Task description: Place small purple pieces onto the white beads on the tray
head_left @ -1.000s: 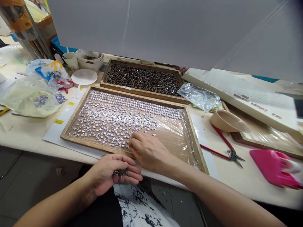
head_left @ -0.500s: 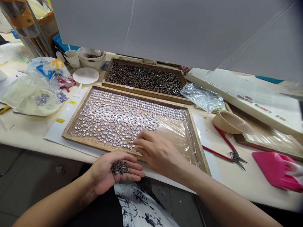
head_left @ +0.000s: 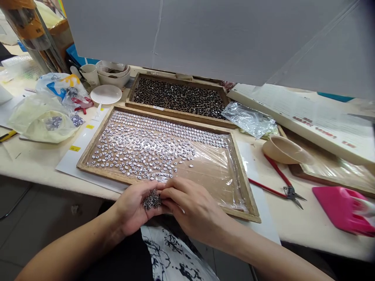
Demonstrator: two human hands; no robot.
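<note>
My left hand (head_left: 134,208) is cupped palm up just below the tray's near edge, holding a small pile of thin metal pins (head_left: 152,200). Over its fingers, my right hand (head_left: 190,203) reaches to the edge of the pile with thumb and fingers pinched together. Whatever lies between those fingertips is too small to make out. Beyond both hands is a wooden tray (head_left: 101,177) lined with clear film. Many small, pale, eye-shaped pieces (head_left: 146,150) lie in it, in neat rows along the far side and scattered loosely nearer me.
A second wooden tray (head_left: 175,113) of dark shiny pieces sits behind. To the right are red-handled pliers (head_left: 288,191), a beige bowl (head_left: 284,150) and a pink scoop (head_left: 340,208). Plastic bags (head_left: 38,121) and a white dish (head_left: 106,94) lie left. A grey panel (head_left: 205,39) overhangs the back.
My right hand has moved from the tray's near edge down and left to the pile in my left palm. The left hand has shifted slightly up and curled more.
</note>
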